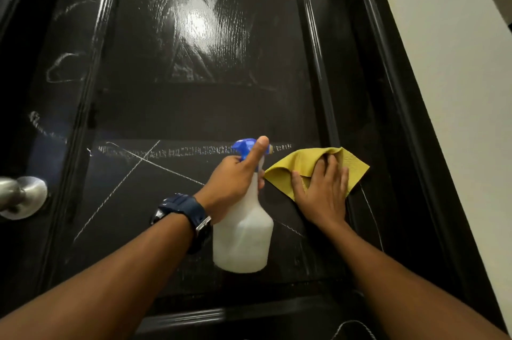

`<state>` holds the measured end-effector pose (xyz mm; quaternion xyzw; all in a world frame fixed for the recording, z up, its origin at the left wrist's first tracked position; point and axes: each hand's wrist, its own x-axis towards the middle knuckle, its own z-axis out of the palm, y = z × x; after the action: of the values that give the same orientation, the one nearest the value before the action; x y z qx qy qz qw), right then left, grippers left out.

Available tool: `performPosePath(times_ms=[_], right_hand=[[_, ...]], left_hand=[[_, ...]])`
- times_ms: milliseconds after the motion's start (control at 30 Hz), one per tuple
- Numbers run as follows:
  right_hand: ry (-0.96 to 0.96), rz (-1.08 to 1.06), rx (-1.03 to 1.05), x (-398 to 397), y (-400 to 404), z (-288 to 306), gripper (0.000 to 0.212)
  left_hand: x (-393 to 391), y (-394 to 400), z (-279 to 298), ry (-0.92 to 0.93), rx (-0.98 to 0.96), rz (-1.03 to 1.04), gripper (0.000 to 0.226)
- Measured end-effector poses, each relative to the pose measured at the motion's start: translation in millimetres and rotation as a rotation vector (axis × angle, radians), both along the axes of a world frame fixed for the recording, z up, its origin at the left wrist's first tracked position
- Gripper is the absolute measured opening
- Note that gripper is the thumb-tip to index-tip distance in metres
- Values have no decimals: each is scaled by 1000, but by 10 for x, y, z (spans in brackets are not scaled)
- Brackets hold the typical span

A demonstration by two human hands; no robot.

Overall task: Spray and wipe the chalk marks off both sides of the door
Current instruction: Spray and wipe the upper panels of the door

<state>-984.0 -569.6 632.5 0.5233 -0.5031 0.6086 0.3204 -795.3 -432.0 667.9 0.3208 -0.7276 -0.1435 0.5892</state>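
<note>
Our left hand (235,176) grips the white plastic spray bottle (243,234) by its neck (light, slippery when wet); our flat right hand (322,195) presses the soft yellow cloth (299,165) near the black door's (180,107) right edge.

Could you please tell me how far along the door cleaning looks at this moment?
Early on. The upper panel looks wet and smeared, so sprayed. The left hand holds the spray bottle; the right hand presses the yellow cloth on the door. Left: the chalk cross, the scribbles and the other side, unseen.
</note>
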Motion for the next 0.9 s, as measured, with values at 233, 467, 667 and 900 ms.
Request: performPosePath(times_ms=[233, 467, 667, 900], right_hand=[[-3, -8, -17, 15, -7, -6, 78], [-5, -29, -29, 15, -18, -9, 77], [-8, -22, -40, 9, -24, -3, 75], [-7, -12, -39, -7, -36, -7, 75]], left_hand=[[29, 23, 152, 56, 42, -8, 67], [67, 23, 270, 19, 44, 15, 69], [-43, -32, 303, -32, 30, 82, 68], [-13, -71, 367, -90, 67, 157, 75]])
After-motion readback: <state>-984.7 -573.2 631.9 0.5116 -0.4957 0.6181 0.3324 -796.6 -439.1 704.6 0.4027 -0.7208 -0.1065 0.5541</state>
